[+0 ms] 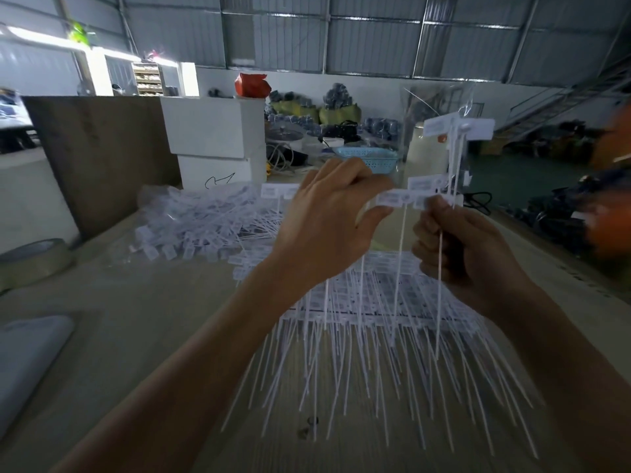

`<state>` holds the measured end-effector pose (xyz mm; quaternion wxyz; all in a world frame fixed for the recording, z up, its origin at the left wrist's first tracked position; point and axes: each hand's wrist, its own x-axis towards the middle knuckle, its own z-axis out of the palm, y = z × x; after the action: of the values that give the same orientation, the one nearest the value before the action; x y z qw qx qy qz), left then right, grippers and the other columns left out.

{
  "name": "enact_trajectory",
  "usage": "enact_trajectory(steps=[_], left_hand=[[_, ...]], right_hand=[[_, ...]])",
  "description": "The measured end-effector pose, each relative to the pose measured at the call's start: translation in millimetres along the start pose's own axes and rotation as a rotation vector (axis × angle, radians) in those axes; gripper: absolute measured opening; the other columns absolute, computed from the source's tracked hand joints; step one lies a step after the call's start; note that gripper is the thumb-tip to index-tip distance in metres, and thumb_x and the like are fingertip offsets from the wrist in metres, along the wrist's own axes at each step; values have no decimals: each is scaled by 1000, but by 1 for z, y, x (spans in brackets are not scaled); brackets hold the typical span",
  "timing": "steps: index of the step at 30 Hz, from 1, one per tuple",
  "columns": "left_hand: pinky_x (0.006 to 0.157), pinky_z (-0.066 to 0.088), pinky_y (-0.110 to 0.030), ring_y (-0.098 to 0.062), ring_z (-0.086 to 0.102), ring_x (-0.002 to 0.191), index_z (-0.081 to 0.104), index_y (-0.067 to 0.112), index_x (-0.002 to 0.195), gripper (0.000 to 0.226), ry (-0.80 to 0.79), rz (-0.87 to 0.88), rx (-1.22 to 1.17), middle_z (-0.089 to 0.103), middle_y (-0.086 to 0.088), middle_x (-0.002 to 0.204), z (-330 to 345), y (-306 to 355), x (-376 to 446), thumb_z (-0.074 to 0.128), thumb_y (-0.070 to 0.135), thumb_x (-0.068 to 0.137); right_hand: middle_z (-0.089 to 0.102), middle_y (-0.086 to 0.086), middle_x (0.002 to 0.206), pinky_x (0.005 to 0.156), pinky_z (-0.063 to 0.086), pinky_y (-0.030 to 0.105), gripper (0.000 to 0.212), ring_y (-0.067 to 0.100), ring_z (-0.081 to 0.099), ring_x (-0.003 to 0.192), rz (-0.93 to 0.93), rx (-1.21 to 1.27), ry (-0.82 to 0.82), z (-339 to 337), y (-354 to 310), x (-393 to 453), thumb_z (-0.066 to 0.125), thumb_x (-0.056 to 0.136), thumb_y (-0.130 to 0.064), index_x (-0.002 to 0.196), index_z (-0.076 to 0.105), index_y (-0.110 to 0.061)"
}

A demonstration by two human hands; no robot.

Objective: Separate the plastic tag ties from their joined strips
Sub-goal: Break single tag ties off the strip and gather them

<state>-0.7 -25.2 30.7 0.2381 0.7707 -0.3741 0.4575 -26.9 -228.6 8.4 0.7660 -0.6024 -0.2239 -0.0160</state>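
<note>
Printing on the white tag heads is too blurred to read. Left hand (327,213) pinches one end of a joined tag-tie strip (404,198) held above the table (143,322); right hand (457,247) curls round the other end and a hanging tail. Stacked strips (368,302) lie beneath, a loose pile of separated ties (205,220) far left. A black scribble marks the white foam box (215,155).

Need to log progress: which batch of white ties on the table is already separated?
The loose heap at far left, a jumble of single ties. The stack under the hands lies in neat joined rows, tails toward the camera. Both hands, left and right, hold a strip.
</note>
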Motion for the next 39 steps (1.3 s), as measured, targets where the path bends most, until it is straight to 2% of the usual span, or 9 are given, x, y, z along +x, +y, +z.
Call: enact_trajectory(steps=[5,9,14,19,22,26,30,34,39], left_hand=[[81,50,-43,-28,60,96,73,12,107,23,-6,38,108,66,-4,100,7,-16,3,72,22,87],[79,46,-43,-29,61,95,74,10,100,16,-54,62,202,70,-2,101,19,-33,-9,69,21,89],[75,41,-42,-24,59,90,71,14,97,12,-61,64,201,69,4,100,23,-41,-32,61,22,95],[74,37,-38,-21,56,89,70,18,97,15,-106,-1,125,67,7,99,23,-34,-41,56,25,97],[74,40,-41,-22,56,87,72,17,98,20,-120,-53,58,68,6,96,23,-29,-41,54,26,98],[75,43,-44,-22,55,85,74,15,98,23,-132,-139,-56,70,5,95,23,-28,-46,54,26,98],[76,46,-48,-24,58,84,75,12,96,23,-122,-194,-161,71,3,92,27,-31,-51,56,25,95],[77,51,-44,-18,64,83,76,8,88,25,-107,-309,-376,73,3,85,33,-32,-51,57,23,94],[74,50,-39,-14,61,82,75,14,94,18,-75,-266,-337,69,7,86,36,-30,-50,59,23,94]], right_hand=[[19,5,65,42,15,26,33,16,15,51,18,-103,27,-3,3,17,60,93,-42,71,51,-18],[17,12,67,46,13,28,35,16,19,52,63,-227,110,2,22,31,55,94,-40,70,48,-15],[27,-1,54,43,25,20,37,13,25,44,27,-367,86,3,44,28,49,102,-36,79,46,-8],[33,-6,53,43,27,21,37,11,26,44,-6,-415,82,6,46,13,46,102,-36,81,46,-6],[38,-8,53,44,28,22,36,10,28,44,-10,-434,91,9,45,8,44,104,-34,81,45,-6],[34,-5,52,44,28,23,38,11,27,42,-35,-451,110,12,50,8,44,104,-33,76,42,-8],[37,-1,54,45,31,24,39,14,31,44,-72,-504,119,13,56,7,47,100,-42,73,44,-14],[42,-7,59,53,33,19,37,4,38,49,-148,-698,167,12,58,9,43,102,-41,75,46,-16],[32,-6,53,44,28,19,39,10,25,43,-75,-438,95,13,54,9,39,106,-31,71,40,-12]])
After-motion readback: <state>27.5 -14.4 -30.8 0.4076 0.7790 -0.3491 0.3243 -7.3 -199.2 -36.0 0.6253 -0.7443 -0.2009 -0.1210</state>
